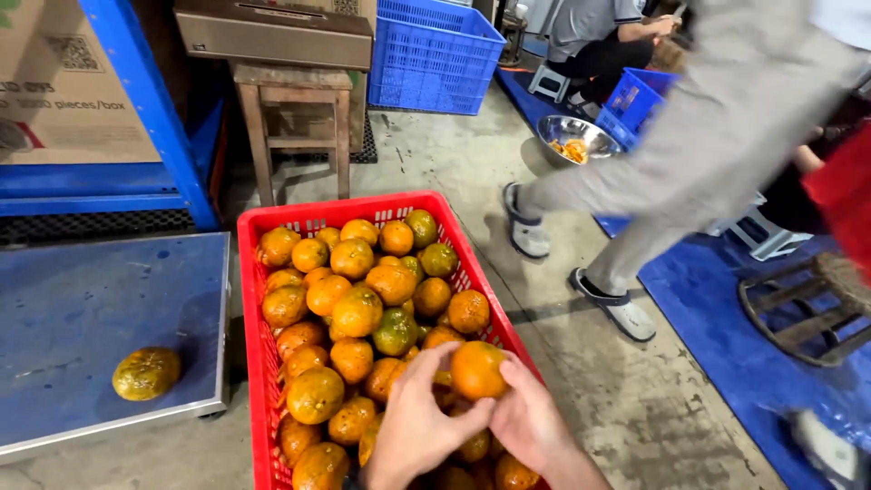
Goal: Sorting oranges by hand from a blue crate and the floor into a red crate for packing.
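- One orange [477, 369] was gripped by both hands, left hand [419, 425] and right hand [529, 422], fingers closed on it.
- It was held just above the fruit-filled red crate [252, 299].
- A lone greenish orange [146, 373] was seen on the blue platform [82, 308], left of the crate.

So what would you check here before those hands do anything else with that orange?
1. Grip: left hand and right hand both on one orange: ok.
2. Fruit skin sound: underside hidden: cannot tell.
3. Red crate steady on the floor: ok.
4. Blue platform has room beside the lone greenish orange: ok.
5. Path on the right: a person's legs pass close by: not ok.
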